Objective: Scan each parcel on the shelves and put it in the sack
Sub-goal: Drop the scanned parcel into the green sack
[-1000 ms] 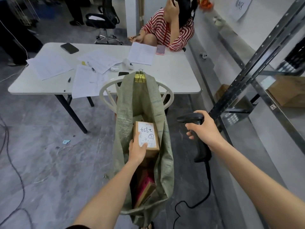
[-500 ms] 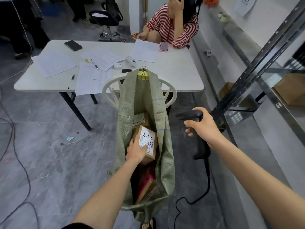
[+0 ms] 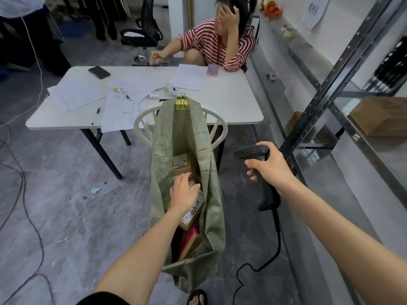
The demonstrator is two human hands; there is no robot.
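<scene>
- L hand (image 3: 184,192) is down in the mouth of the sack (image 3: 210,201), ctr of frame. Fingers spread & near straight, palm flat on top of the parcel (image 3: 195,211), not curled round it.
- Parcel is a brown box w/ white label, lying tilted inside the sack on top of other boxes. Its label end shows below-right of my palm.
- R hand (image 3: 272,170), right of ctr, has fingers wrapped tight round the grip of the scanner (image 3: 251,153). Scanner head points toward frame left, to the right of the sack & apart from it. Black cable (image 3: 278,236) drops from the grip's btm to the floor.
- Sack is green woven & stands open. Yellow binder clip (image 3: 182,103) sits at the top of its tall back flap, where it hangs on the back of a white chair (image 3: 143,125).
- Also in the sack: labelled box (image 3: 180,164) above my L hand, pink-and-brown box (image 3: 190,242) lower, near the front lip.
- White surface (image 3: 233,106) is behind the chair, upper ctr, w/ loose papers (image 3: 77,93) & pens. Dark phone (image 3: 99,72) upper left, pink phone (image 3: 212,69) by a seated person in a red-striped top (image 3: 209,40).
- Metal shelf rack (image 3: 326,93) runs along frame right, w/ a cardboard box (image 3: 381,116) on a shelf at the right edge.
- My sandalled foot (image 3: 197,297) is at the btm edge, just by the sack's base.
</scene>
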